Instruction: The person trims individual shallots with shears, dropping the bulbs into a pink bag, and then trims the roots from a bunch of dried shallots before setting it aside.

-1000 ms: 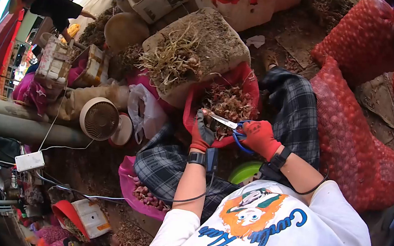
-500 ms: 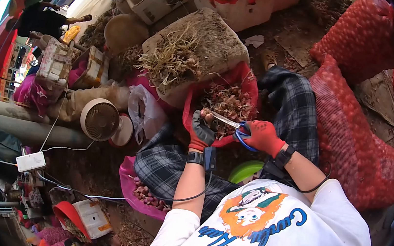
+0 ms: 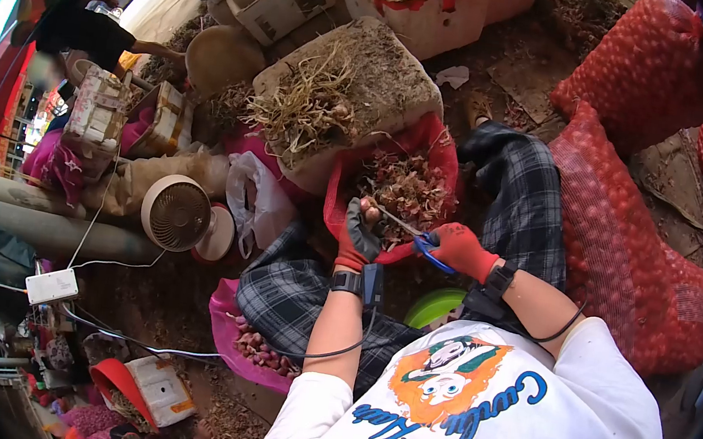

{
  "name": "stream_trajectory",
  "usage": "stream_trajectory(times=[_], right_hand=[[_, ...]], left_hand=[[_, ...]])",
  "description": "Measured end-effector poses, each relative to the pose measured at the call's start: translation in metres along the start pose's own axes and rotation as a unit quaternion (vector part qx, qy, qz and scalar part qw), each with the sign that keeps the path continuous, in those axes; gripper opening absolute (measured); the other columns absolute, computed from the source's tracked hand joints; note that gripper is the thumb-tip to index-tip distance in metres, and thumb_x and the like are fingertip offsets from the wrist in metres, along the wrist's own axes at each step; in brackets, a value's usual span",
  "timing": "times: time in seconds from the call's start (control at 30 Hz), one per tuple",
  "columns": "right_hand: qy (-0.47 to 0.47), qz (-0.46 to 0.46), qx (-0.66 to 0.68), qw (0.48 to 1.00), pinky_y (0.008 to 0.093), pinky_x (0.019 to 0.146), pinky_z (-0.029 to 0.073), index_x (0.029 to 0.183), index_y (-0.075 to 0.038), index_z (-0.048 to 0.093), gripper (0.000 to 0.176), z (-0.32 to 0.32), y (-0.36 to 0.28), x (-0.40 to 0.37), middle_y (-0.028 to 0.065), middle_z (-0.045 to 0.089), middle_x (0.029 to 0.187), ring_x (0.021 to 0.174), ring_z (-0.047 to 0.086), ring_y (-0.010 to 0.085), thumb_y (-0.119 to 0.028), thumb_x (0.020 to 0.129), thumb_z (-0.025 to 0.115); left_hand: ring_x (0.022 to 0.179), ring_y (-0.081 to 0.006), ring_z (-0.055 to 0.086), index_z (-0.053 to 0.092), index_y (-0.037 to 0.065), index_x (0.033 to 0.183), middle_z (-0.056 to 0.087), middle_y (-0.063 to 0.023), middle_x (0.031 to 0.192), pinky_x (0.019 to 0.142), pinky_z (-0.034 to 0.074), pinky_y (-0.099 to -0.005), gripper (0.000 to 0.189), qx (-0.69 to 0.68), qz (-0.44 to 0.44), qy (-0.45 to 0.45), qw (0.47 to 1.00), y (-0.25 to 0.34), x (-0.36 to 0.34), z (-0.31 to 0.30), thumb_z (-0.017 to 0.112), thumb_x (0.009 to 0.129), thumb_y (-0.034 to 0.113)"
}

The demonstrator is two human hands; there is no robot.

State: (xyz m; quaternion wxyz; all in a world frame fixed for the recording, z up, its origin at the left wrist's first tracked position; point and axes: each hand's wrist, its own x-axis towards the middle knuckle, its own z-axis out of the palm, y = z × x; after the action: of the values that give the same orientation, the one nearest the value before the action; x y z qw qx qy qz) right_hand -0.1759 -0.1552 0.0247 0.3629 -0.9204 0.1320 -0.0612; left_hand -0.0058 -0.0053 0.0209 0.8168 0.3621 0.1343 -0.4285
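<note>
My left hand [image 3: 358, 240], in a red glove with a dark palm, is closed around small shallots [image 3: 370, 212]; how many it holds I cannot make out. A pair of scissors [image 3: 435, 256] with blue handles is gripped in my right hand [image 3: 465, 252], which wears a red glove. Its blades point left, with the tips at the shallots. Both hands are over the near edge of a red bag [image 3: 452, 155], in which dry shallot skins and trimmings [image 3: 409, 183] are heaped.
A foam box [image 3: 405, 72] beyond the bag carries dried stalks [image 3: 305, 95]. Full red mesh sacks [image 3: 618, 261] stand at right. A pink bag of shallots [image 3: 265, 354], a fan [image 3: 178, 213] and cables lie left. A green basin [image 3: 435, 307] is by my lap. Another person [image 3: 85, 29] is far left.
The scissor blades have turned and look narrower, still at the shallots in my left hand. At far left the other person has moved, an arm now reaching right toward the round tub.
</note>
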Motion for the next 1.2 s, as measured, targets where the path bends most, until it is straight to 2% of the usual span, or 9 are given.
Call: stream_trajectory(times=[0.13,0.37,0.47,0.57,0.67,0.77,0.87,0.97,1.2], right_hand=[[-0.104,0.063,0.049,0.991,0.0401,0.078,0.048,0.082,-0.001,0.064,0.055,-0.009,-0.011,-0.002,0.0179,0.064,0.084,0.085,0.062,0.0326,-0.056,0.081,0.054],[-0.033,0.059,-0.045,0.997,0.0395,0.067,0.05,0.08,-0.005,0.066,0.053,-0.025,-0.031,-0.005,0.0151,0.066,0.076,0.073,0.064,0.0311,-0.057,0.081,0.055],[-0.007,0.044,-0.07,0.997,0.0391,0.064,0.05,0.077,-0.006,0.064,0.051,-0.023,-0.032,-0.006,0.0143,0.065,0.073,0.069,0.065,0.0304,-0.056,0.081,0.056],[0.001,0.027,-0.109,0.994,0.0393,0.065,0.05,0.077,-0.005,0.064,0.048,-0.026,-0.034,-0.004,0.0148,0.065,0.072,0.07,0.064,0.0306,-0.052,0.083,0.054],[-0.019,0.027,-0.126,0.991,0.0392,0.067,0.05,0.078,-0.004,0.064,0.047,-0.024,-0.03,-0.002,0.0155,0.064,0.073,0.072,0.064,0.0305,-0.049,0.084,0.053],[-0.018,0.017,-0.127,0.992,0.0393,0.069,0.05,0.08,-0.002,0.064,0.048,-0.015,-0.02,-0.002,0.0165,0.064,0.076,0.075,0.064,0.0299,-0.049,0.084,0.053],[-0.033,-0.01,-0.073,0.997,0.0399,0.071,0.05,0.082,-0.001,0.063,0.051,-0.002,0.0,-0.001,0.0176,0.065,0.08,0.079,0.064,0.0293,-0.051,0.084,0.052],[-0.03,0.021,-0.041,0.998,0.041,0.072,0.05,0.083,-0.001,0.063,0.053,-0.002,0.0,-0.001,0.0174,0.065,0.082,0.079,0.064,0.0294,-0.053,0.083,0.052],[-0.048,0.044,-0.099,0.993,0.0402,0.067,0.051,0.081,-0.004,0.064,0.05,-0.017,-0.031,-0.003,0.0148,0.066,0.079,0.074,0.065,0.0297,-0.053,0.082,0.052]], left_hand=[[0.068,-0.009,0.06,0.058,0.019,0.088,0.059,0.0065,0.073,0.056,0.047,-0.0277,0.02,0.039,0.011,0.007,0.999,-0.002,0.003,-0.009,0.053,0.093,0.037],[0.068,-0.0084,0.059,0.058,0.017,0.089,0.059,0.007,0.076,0.062,0.052,-0.0267,0.019,-0.032,0.029,0.03,0.999,-0.01,0.007,-0.007,0.051,0.094,0.034],[0.068,-0.0081,0.058,0.058,0.016,0.088,0.058,0.0065,0.077,0.063,0.051,-0.025,0.019,-0.047,-0.002,-0.063,0.997,-0.014,0.009,-0.008,0.051,0.095,0.033],[0.068,-0.0078,0.057,0.057,0.015,0.087,0.057,0.0055,0.077,0.062,0.05,-0.0236,0.017,-0.048,-0.005,-0.013,0.999,-0.014,0.005,0.001,0.052,0.094,0.03],[0.074,-0.0069,0.058,0.057,0.015,0.091,0.057,0.0059,0.082,0.067,0.052,-0.0231,0.011,-0.033,-0.007,-0.082,0.996,-0.018,0.019,-0.02,0.055,0.093,0.026],[0.071,-0.0081,0.056,0.056,0.015,0.091,0.056,0.0043,0.077,0.067,0.05,-0.023,0.009,0.054,0.034,0.019,0.998,-0.013,-0.002,0.009,0.054,0.093,0.023],[0.074,-0.0092,0.058,0.056,0.016,0.093,0.056,0.0043,0.078,0.071,0.051,-0.0238,0.006,0.097,0.039,-0.034,0.994,-0.015,0.01,-0.013,0.054,0.093,0.021],[0.077,-0.0099,0.059,0.057,0.017,0.093,0.057,0.0049,0.08,0.073,0.052,-0.0262,0.005,0.178,0.072,0.018,0.981,-0.013,-0.001,0.002,0.055,0.092,0.021],[0.088,-0.0091,0.06,0.056,0.021,0.098,0.061,0.0063,0.093,0.075,0.053,-0.0296,0.013,0.051,-0.045,-0.027,0.997,-0.009,0.0,-0.015,0.056,0.092,0.033]])
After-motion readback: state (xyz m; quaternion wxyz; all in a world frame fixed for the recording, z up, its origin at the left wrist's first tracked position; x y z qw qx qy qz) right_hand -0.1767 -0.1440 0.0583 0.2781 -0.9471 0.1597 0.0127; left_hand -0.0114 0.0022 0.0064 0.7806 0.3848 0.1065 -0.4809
